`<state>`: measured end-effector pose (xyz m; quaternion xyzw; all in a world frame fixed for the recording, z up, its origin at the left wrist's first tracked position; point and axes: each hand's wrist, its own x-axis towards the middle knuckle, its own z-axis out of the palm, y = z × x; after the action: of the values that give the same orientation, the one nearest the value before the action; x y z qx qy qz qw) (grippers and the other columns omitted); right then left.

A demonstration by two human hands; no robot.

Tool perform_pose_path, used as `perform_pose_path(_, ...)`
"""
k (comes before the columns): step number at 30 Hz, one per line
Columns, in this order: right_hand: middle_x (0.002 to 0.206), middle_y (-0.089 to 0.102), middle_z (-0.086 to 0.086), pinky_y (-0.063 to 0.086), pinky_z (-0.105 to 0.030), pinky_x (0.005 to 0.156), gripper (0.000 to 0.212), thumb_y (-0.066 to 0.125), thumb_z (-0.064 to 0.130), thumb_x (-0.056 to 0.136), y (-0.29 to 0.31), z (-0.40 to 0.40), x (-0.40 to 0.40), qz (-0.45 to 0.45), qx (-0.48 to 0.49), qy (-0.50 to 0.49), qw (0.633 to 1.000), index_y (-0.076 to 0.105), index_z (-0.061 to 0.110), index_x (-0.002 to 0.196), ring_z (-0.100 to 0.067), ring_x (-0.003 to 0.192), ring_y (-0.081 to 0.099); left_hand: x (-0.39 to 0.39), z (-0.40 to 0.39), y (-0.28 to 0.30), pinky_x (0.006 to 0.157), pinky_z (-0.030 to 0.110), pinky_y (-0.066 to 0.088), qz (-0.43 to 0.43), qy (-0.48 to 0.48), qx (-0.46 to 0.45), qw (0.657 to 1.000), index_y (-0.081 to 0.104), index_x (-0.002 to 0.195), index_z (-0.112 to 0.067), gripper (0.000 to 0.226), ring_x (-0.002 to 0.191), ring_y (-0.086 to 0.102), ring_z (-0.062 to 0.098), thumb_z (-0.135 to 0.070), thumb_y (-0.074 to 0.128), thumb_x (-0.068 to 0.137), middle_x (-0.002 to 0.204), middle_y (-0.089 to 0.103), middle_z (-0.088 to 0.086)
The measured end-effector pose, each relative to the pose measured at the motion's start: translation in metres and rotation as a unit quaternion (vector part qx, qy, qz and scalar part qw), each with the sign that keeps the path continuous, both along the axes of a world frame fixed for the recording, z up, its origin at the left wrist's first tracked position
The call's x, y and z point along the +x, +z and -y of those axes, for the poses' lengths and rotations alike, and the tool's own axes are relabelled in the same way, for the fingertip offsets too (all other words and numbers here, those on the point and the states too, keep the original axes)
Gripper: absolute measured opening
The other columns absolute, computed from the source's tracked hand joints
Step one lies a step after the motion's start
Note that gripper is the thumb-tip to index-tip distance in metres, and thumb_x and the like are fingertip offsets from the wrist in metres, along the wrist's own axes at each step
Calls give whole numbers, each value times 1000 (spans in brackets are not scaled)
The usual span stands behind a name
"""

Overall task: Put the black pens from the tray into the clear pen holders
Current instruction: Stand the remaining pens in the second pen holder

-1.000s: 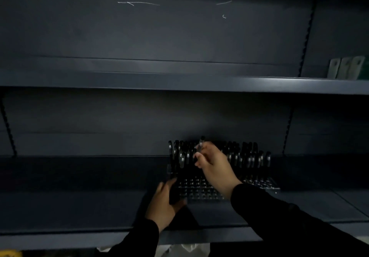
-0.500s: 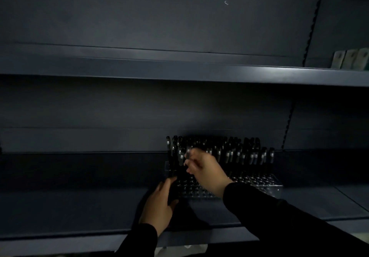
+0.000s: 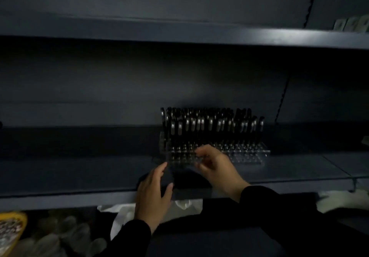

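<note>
Gripping a dark, flat object (image 3: 167,178) at the front edge of the lower shelf (image 3: 69,176), the person's left hand (image 3: 152,193) wraps thumb and fingers around it; whether this is the pen tray cannot be told in the dim light. Right hand (image 3: 216,168) hovers over the front rows of the clear pen holder (image 3: 247,154), fingers loosely curled; motion blur hides whether they pinch a pen (the fingertips are a smear). Black pens (image 3: 211,123) with silvery clips stand upright in the holder's back rows, packed close together against the dark rear panel, while the front rows show open holes. Both arms wear black sleeves (image 3: 279,206). An upper shelf (image 3: 179,34) spans the view, with pale packets (image 3: 351,25) at its far right end. Below the lower shelf lie white plastic wrapping (image 3: 119,214) and, at far left, a yellow-rimmed container (image 3: 12,228).
</note>
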<state>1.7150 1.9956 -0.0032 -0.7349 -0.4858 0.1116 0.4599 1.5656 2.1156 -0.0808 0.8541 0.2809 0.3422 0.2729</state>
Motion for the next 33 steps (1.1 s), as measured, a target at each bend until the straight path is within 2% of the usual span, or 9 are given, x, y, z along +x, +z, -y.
perform_pose_path(2, 82, 56, 10, 46, -24, 69, 23, 57, 8, 92, -27, 31, -1, 21, -22, 14, 999, 52, 27, 104, -9, 70, 56, -23, 23, -30, 105, 23, 31, 16, -33, 52, 998, 37, 134, -37, 55, 128, 35, 9, -17, 63, 90, 143, 35, -14)
perform_pose_path(5, 115, 51, 14, 48, -24, 70, 30, 57, 4, 90, -73, 67, -8, 62, 6, 24, 998, 52, 31, 104, -11, 77, 58, -53, 48, -85, 105, 18, 26, -58, -70, 84, 992, 29, 135, -42, 55, 130, 31, 9, -32, 54, 87, 148, 26, -12)
perform_pose_path(9, 128, 38, 19, 41, -8, 80, 22, 46, 11, 92, -137, 102, -30, 129, 66, 3, 989, 52, 24, 108, 7, 101, 53, -73, 69, -151, 113, 23, 16, -241, -25, -80, 967, 7, 148, -33, 70, 145, 12, 15, -33, 51, 94, 152, -1, -16)
perform_pose_path(12, 130, 33, 27, 37, -3, 77, 24, 42, 19, 90, -185, 121, -48, 93, 8, 15, 996, 49, 32, 110, 13, 95, 50, -74, 81, -177, 113, 30, 24, -260, 43, -214, 940, 6, 151, -24, 80, 144, 18, 20, -30, 59, 91, 158, 7, 0)
perform_pose_path(16, 124, 28, 27, 32, 2, 77, 29, 45, 16, 93, -237, 135, -56, 66, -116, 46, 990, 45, 33, 116, 17, 90, 45, -78, 97, -202, 113, 35, 27, -256, 77, -282, 922, 6, 151, -21, 87, 141, 25, 23, -19, 65, 87, 156, 18, 6)
perform_pose_path(20, 125, 47, 6, 40, -15, 86, 28, 46, 20, 92, -283, 140, -49, 107, -248, 116, 956, 57, 23, 117, -10, 101, 54, -83, 103, -209, 115, 36, 25, -228, 71, -309, 921, 4, 151, -23, 90, 142, 24, 23, -8, 63, 86, 155, 21, 5)
perform_pose_path(24, 106, 59, 3, 46, -42, 97, 9, 46, 39, 91, -307, 142, -40, 208, -326, 228, 894, 55, 39, 91, -18, 96, 56, -82, 105, -207, 113, 36, 27, -215, 69, -314, 922, 4, 151, -25, 89, 140, 27, 23, -5, 61, 86, 154, 24, 5)
perform_pose_path(28, 129, 49, 8, 36, -36, 107, 35, 39, 45, 96, -309, 134, -40, 209, -384, 275, 856, 46, 37, 129, -18, 119, 46, -83, 105, -207, 111, 37, 30, -208, 74, -326, 919, 4, 151, -28, 88, 139, 29, 24, -7, 60, 87, 153, 25, 5)
perform_pose_path(33, 141, 41, 7, 31, -42, 112, 47, 42, 32, 95, -318, 129, -43, 216, -419, 300, 829, 35, 38, 141, -20, 131, 39, -83, 106, -208, 111, 41, 32, -214, 81, -324, 918, 3, 151, -30, 89, 138, 31, 25, -8, 61, 87, 154, 25, 6)
